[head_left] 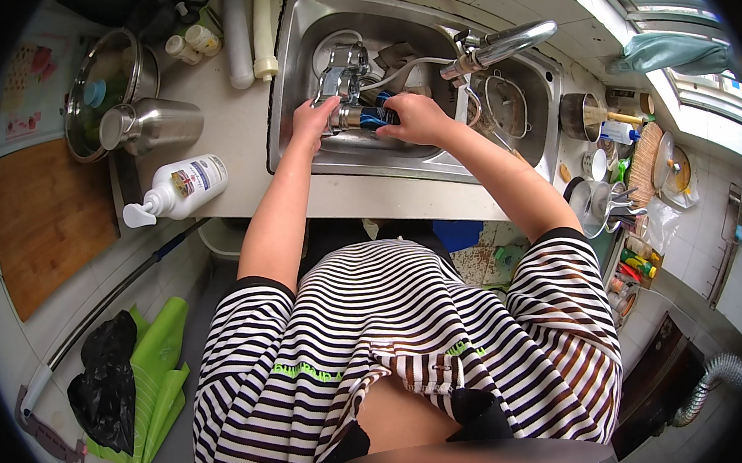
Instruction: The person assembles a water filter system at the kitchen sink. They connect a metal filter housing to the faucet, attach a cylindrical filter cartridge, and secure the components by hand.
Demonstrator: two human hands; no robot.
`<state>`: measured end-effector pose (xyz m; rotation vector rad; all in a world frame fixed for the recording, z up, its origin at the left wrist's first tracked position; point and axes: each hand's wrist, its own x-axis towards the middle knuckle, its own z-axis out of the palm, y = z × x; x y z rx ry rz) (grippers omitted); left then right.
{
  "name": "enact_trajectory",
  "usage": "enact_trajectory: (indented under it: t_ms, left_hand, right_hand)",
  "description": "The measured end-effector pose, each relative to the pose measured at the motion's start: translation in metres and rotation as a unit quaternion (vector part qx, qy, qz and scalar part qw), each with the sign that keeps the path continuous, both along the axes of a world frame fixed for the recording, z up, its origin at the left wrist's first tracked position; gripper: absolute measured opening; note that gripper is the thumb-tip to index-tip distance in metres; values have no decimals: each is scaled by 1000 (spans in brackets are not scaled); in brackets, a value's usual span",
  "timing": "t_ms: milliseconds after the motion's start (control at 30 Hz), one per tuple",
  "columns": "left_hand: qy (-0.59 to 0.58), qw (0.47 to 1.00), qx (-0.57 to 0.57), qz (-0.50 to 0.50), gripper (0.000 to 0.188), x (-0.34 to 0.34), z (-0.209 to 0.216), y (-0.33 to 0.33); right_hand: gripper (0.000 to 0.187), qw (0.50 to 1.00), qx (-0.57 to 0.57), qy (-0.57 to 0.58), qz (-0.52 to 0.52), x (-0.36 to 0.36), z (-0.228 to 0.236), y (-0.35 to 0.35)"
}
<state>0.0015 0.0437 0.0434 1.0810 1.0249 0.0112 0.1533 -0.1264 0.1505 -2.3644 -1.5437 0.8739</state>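
Observation:
Both of my hands are over the left basin of a steel sink (422, 161). My left hand (313, 122) is closed round the near end of a shiny chrome fitting (339, 83), which has several rounded metal parts. Against it lies a short cylinder (372, 118), silver at its left end and dark with blue stripes at its right. My right hand (419, 118) is closed on the dark end, thumb and fingers on opposite sides. Whether the two pieces are joined is hidden by my left fingers. A pale hose (407, 67) curves behind them.
A chrome faucet (504, 46) reaches over the sink's divider; a wire strainer (507, 106) sits in the right basin. On the left counter are a white pump bottle (187, 188), a steel flask (161, 126) and two long tubes, grey (237, 34) and cream (263, 28). A pot (581, 118) stands right.

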Motion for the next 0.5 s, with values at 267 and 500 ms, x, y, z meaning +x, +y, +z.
enact_trajectory:
  t_ms: [267,500]
  left_hand:
    - [-17,1000,1,2,27,-4,-4,0]
    - [3,1000,-4,-10,26,-2,2,2]
  right_hand:
    - [57,989,-50,134,-39,12,-18,0]
    - [55,991,-23,-106,77,-19,8,4]
